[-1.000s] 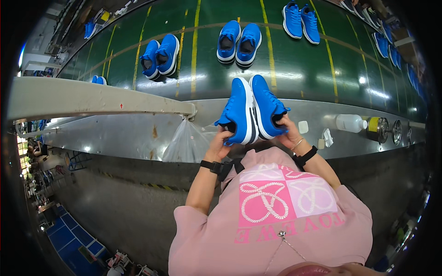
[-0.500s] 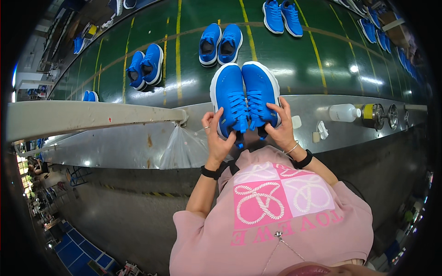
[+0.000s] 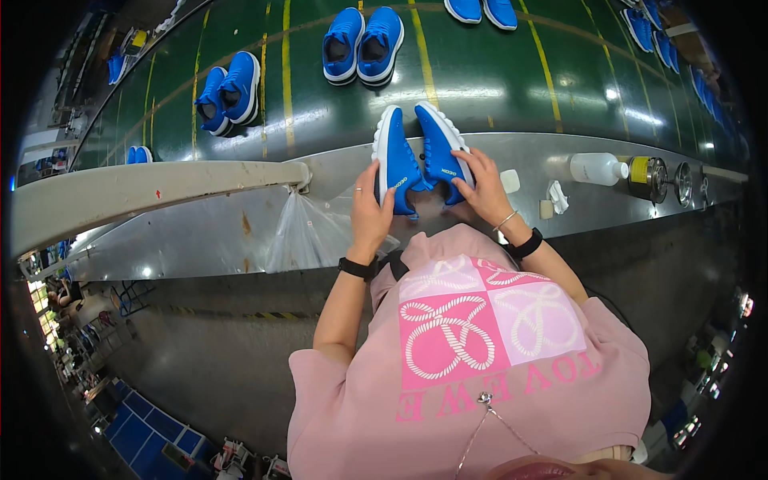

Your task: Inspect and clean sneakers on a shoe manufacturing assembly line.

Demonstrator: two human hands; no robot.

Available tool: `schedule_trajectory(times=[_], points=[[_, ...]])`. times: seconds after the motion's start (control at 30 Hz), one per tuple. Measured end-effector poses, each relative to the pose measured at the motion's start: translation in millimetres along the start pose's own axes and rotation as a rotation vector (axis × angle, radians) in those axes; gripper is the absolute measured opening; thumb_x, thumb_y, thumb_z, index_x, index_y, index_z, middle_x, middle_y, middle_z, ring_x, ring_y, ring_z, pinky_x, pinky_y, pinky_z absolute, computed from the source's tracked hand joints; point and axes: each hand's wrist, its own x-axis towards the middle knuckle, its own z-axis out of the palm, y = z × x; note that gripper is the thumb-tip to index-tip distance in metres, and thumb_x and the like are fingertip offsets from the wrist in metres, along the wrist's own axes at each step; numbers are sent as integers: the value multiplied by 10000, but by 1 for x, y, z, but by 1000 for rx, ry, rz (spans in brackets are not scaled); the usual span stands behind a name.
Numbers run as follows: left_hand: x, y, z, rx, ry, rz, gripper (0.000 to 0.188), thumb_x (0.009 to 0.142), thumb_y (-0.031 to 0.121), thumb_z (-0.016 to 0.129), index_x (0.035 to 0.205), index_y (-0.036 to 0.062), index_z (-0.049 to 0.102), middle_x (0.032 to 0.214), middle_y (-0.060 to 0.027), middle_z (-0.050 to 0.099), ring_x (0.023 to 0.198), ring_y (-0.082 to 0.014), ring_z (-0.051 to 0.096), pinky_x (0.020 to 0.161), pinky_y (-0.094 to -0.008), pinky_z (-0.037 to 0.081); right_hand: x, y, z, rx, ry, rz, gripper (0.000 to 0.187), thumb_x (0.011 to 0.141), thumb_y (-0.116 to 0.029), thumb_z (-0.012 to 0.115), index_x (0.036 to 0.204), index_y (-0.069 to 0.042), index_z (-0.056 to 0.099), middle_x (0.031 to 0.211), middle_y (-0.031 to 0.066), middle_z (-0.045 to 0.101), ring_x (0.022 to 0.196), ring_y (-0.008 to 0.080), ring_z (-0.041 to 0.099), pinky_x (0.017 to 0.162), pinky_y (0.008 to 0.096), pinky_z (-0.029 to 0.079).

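Observation:
A pair of blue sneakers with white soles is between my hands, over the grey metal ledge (image 3: 336,190). My left hand (image 3: 371,210) grips the left sneaker (image 3: 398,164) by its outer side near the heel. On the other side, my right hand (image 3: 483,190) has its fingers on the outer side and heel of the right sneaker (image 3: 440,152). The shoes are tilted outward, so their outer sides show more and the laces only in part. Their heels sit close together, with the toes pointing away from me and apart.
Beyond the ledge is a green surface (image 3: 472,88) with yellow lines, bearing more blue sneakers (image 3: 364,44). A pale metal bar (image 3: 160,190) and clear plastic bag (image 3: 300,236) are at left; a white bottle (image 3: 596,169) and metal can (image 3: 646,178) at right.
Both sneakers have turned from tops facing me to sides outward, and their toes have spread apart. The pairs on the green surface appear higher and further left in view.

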Motion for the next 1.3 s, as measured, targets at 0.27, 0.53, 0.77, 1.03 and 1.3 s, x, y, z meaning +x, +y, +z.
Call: schedule_trajectory(times=[0.27, 0.53, 0.77, 1.03, 1.3], points=[[12, -24, -10, -270, -5, -289, 408, 953, 133, 574, 1352, 53, 538, 1130, -169, 662, 1010, -234, 643, 886, -340, 501, 13, 23, 0, 264, 3, 277, 523, 919, -256, 664, 1386, -97, 490, 1239, 203, 596, 1052, 328, 618, 921, 385, 485], [34, -29, 4, -182, -151, -373, 496, 955, 257, 640, 1370, 14, 517, 1188, -183, 641, 1058, -196, 616, 916, -309, 482, 30, 39, 14, 255, -95, 359, 631, 905, -342, 700, 1441, -124, 450, 1154, 204, 650, 1044, 279, 632, 924, 352, 487], [38, -18, 1, -708, -261, -434, 511, 1011, 235, 567, 1443, 4, 424, 1291, -125, 604, 1148, -186, 587, 979, -303, 458, 24, 41, -24, 1060, -181, 667, 664, 966, -253, 648, 1507, -37, 330, 1413, 121, 516, 1238, 192, 544, 1041, 344, 449], [38, 22, 0, -1303, -381, -562, 556, 1051, 259, 487, 1518, 42, 279, 1415, -107, 512, 1249, -193, 538, 1041, -352, 466, 21, 32, -42, 1712, -285, 480, 662, 986, -264, 605, 1531, -100, 266, 1410, 99, 514, 1248, 199, 550, 1065, 379, 464], [39, 40, 8, -1406, -424, -522, 600, 1045, 300, 492, 1541, 88, 228, 1433, -107, 488, 1261, -217, 535, 1056, -381, 463, 19, 35, -51, 1827, -307, 461, 545, 1020, -334, 526, 1455, -37, 384, 1376, 143, 538, 1251, 245, 552, 1071, 422, 463]])
